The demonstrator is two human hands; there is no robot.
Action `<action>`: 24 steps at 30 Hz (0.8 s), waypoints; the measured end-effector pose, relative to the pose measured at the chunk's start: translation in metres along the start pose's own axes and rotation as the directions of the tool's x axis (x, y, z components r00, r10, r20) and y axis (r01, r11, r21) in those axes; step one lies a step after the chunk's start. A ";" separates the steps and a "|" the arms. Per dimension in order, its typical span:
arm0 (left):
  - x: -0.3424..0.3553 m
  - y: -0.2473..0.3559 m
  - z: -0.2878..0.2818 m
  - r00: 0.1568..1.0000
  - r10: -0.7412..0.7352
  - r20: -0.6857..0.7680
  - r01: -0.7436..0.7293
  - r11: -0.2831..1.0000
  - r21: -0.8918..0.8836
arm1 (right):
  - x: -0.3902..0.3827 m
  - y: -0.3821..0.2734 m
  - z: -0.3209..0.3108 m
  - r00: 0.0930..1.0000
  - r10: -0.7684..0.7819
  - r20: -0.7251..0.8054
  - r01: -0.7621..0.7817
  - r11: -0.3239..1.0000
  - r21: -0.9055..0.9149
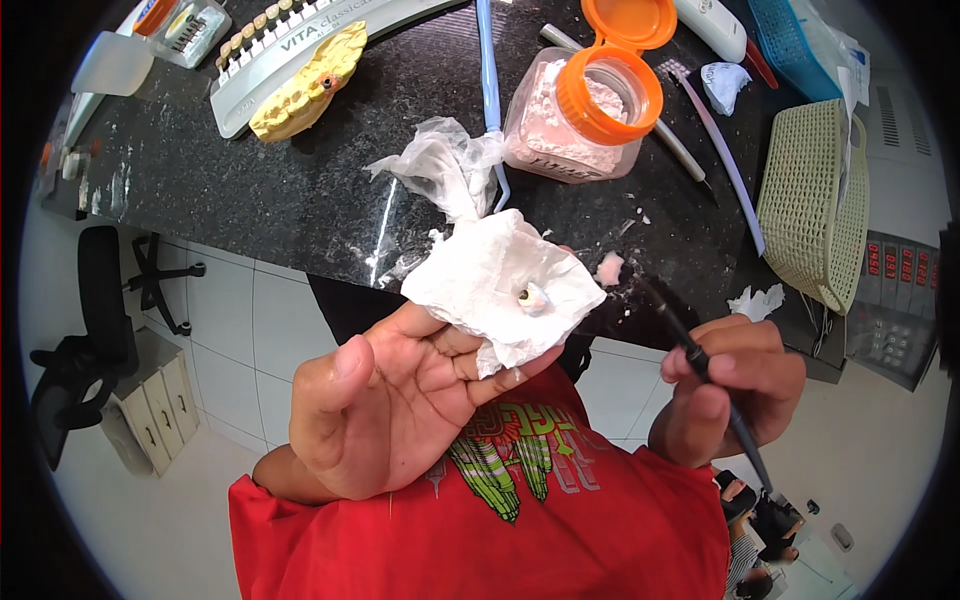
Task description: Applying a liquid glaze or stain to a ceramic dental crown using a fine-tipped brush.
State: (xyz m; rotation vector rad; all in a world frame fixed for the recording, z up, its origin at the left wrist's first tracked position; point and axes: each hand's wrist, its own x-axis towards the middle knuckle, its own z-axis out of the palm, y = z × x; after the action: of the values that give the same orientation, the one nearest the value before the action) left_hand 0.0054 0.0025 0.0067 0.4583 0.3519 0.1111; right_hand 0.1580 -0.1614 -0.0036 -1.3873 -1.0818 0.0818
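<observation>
My left hand (405, 400) is palm up near the counter's front edge, thumb out to the side, holding a folded white paper tissue (465, 275) on its fingers. A small whitish dental crown (533, 299) with a dark opening rests on the tissue. To the right, my right hand (735, 385) pinches a slim black-handled brush (695, 352) between thumb and fingers. Its tip points up and left toward the counter, apart from the crown. Beyond the tissue stands an open clear jar (575, 150) of pale pink powder, its orange lid flipped back.
A yellow dental cast (312, 85) leans by a tooth shade guide (285, 50) at the back left. Crumpled clear plastic (440, 160) and a blue-handled tool (488, 75) lie behind the tissue. Rightward are a pale purple tool (722, 160), a woven basket (810, 200) and a control panel (890, 310).
</observation>
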 end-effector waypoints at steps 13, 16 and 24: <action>0.000 -0.009 0.002 0.993 0.088 -0.084 -0.086 0.996 0.025 | -0.006 0.000 -0.007 0.954 0.290 -0.077 -0.296 0.952 -0.079; 0.000 -0.010 0.002 0.992 0.092 -0.080 -0.091 0.996 0.018 | -0.007 0.002 -0.003 0.957 0.263 -0.126 -0.274 0.958 -0.086; -0.001 -0.010 0.005 0.988 0.108 -0.114 -0.107 0.994 0.012 | -0.008 0.007 -0.007 0.985 0.161 -0.056 -0.166 0.982 -0.093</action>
State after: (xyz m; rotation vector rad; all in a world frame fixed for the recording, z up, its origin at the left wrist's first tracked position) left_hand 0.0068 -0.0089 0.0064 0.4775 0.4398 0.2418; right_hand 0.1620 -0.1698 -0.0123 -1.5573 -0.9408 0.1155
